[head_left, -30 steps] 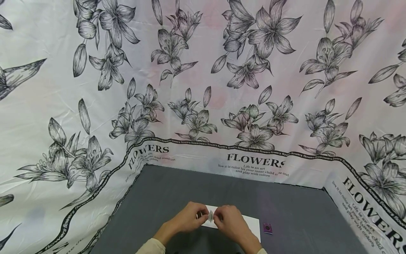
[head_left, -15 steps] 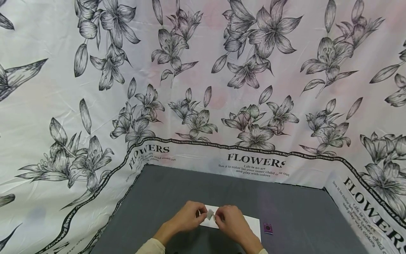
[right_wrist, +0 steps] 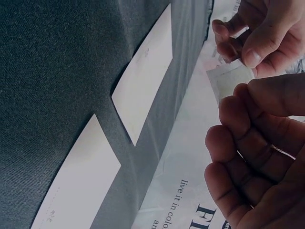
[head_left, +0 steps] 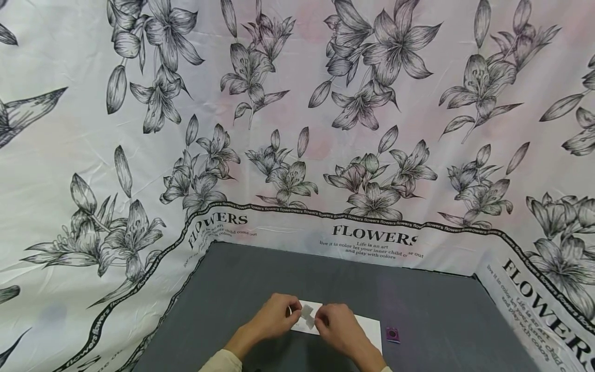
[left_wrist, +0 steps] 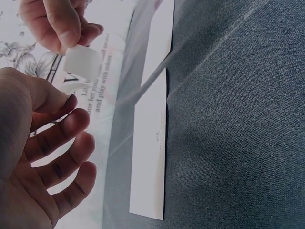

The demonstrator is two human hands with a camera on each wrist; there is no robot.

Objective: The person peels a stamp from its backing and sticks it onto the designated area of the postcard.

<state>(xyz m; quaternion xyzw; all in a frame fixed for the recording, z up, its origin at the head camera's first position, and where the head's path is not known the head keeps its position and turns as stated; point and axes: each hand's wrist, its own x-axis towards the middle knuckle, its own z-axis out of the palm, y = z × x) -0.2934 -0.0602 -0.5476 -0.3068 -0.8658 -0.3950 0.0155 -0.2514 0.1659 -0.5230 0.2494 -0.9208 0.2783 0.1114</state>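
Observation:
In the head view my left hand (head_left: 281, 312) and right hand (head_left: 337, 325) face each other over the white cards. My left thumb and forefinger pinch a small translucent square (head_left: 307, 311). A second small pale square (head_left: 310, 324) hangs from my right thumb and fingertip, overlapping the first in this view. The left wrist view shows the white square (left_wrist: 82, 62) pinched in the right hand, its face flat and plain. From the right wrist, a translucent square with a pale middle (right_wrist: 233, 78) shows between both hands' fingertips, partly hidden by the right fingers.
Two white cards (right_wrist: 147, 76) with small print lie on the dark grey cloth, one left and one right. A little purple packet (head_left: 392, 335) sits right of them. White flower-printed curtain (head_left: 372, 248) encloses the back and sides.
The small squares, seen nearly edge-on between the fingertips a second ago, are turned and spread apart, so both faces show. The hands stay in almost the same place.

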